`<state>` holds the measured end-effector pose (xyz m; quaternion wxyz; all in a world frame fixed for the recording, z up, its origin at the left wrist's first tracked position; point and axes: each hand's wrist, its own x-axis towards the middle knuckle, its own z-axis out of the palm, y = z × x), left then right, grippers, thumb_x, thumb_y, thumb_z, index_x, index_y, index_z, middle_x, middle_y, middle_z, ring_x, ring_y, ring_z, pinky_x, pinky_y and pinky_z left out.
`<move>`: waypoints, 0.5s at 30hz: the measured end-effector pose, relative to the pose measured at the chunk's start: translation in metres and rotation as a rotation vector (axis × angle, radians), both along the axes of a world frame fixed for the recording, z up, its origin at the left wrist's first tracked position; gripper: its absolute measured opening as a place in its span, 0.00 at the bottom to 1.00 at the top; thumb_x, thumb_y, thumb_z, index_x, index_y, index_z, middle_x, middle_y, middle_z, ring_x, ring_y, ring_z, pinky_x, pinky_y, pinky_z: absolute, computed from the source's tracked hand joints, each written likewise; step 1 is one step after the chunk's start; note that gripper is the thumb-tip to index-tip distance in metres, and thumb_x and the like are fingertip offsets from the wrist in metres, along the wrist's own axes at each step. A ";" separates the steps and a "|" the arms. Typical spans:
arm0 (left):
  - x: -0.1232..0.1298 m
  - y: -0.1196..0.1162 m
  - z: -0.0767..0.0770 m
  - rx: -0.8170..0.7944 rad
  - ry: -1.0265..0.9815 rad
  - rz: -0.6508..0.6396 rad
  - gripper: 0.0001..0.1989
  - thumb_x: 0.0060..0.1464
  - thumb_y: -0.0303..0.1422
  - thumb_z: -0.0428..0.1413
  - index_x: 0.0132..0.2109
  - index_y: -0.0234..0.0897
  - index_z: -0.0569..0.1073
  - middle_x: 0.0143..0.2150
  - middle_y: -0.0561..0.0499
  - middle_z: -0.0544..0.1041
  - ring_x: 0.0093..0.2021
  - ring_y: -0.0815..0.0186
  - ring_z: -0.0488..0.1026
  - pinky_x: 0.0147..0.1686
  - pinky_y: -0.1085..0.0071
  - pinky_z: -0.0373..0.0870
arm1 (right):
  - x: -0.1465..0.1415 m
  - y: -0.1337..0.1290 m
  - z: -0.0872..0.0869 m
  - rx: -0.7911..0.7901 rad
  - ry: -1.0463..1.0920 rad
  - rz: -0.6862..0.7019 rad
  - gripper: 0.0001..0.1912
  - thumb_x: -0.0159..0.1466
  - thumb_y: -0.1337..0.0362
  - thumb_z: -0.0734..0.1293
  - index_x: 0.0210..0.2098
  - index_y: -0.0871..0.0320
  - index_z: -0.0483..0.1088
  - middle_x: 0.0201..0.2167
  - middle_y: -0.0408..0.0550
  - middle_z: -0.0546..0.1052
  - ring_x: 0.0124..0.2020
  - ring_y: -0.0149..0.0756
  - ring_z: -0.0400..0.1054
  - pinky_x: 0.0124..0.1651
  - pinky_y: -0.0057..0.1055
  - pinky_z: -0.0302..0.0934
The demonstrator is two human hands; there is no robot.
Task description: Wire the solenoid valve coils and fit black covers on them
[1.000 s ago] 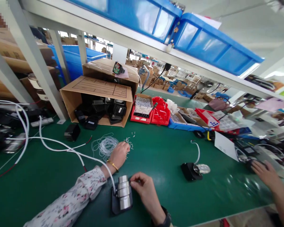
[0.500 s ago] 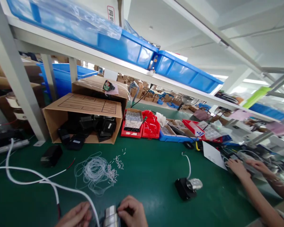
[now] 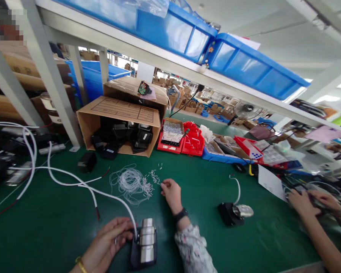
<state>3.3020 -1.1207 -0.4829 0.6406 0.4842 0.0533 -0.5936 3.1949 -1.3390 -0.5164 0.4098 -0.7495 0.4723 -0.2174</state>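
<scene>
My left hand [image 3: 112, 240] is beside a black device with a metal cylinder [image 3: 147, 240] at the bottom centre. Its fingers are curled together near the base of the device's white cable [image 3: 125, 204]; what they hold is hidden. My right hand [image 3: 172, 193] is stretched forward over the bench. Its fingertips are pinched together at the right edge of a scatter of small white tubes [image 3: 148, 186]; anything between them is too small to make out. Left of the tubes lies a loose coil of thin clear tubing [image 3: 129, 182].
A second device [image 3: 230, 214] stands to the right. Behind are a cardboard box of black housings [image 3: 116, 110], red bins [image 3: 193, 140] and a blue tray [image 3: 216, 155]. White cables [image 3: 65, 170] sprawl left. Another person's hands [image 3: 304, 204] work at far right. A shelf hangs overhead.
My right hand has left the device and moved forward to the small tubes. My left hand stays beside the device, which shows more fully as the view has shifted.
</scene>
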 end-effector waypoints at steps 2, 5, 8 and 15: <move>0.002 0.001 -0.001 -0.001 -0.095 -0.002 0.20 0.31 0.36 0.69 0.32 0.30 0.73 0.32 0.45 0.78 0.29 0.68 0.72 0.28 0.77 0.67 | 0.016 -0.011 -0.001 -0.054 0.073 -0.011 0.05 0.55 0.65 0.67 0.31 0.59 0.69 0.27 0.45 0.72 0.25 0.33 0.68 0.27 0.26 0.59; 0.005 0.001 -0.007 0.029 -0.374 -0.053 0.19 0.36 0.42 0.64 0.31 0.32 0.72 0.26 0.50 0.75 0.24 0.69 0.67 0.23 0.77 0.61 | 0.025 -0.009 -0.001 -0.125 0.143 0.007 0.06 0.52 0.70 0.68 0.23 0.58 0.67 0.27 0.44 0.69 0.30 0.35 0.66 0.32 0.27 0.57; 0.008 -0.004 -0.011 0.048 -0.697 -0.224 0.17 0.37 0.45 0.60 0.26 0.33 0.72 0.21 0.54 0.70 0.23 0.68 0.64 0.23 0.75 0.59 | 0.024 0.002 0.002 -0.154 0.157 0.007 0.07 0.55 0.73 0.65 0.23 0.58 0.64 0.30 0.46 0.69 0.31 0.35 0.65 0.35 0.29 0.56; 0.017 -0.011 -0.026 -0.088 -1.103 -0.561 0.15 0.46 0.44 0.53 0.24 0.37 0.73 0.27 0.50 0.71 0.29 0.64 0.66 0.30 0.73 0.63 | -0.005 0.037 0.011 -0.045 0.001 0.005 0.05 0.59 0.72 0.57 0.28 0.58 0.61 0.23 0.44 0.69 0.25 0.32 0.66 0.29 0.26 0.61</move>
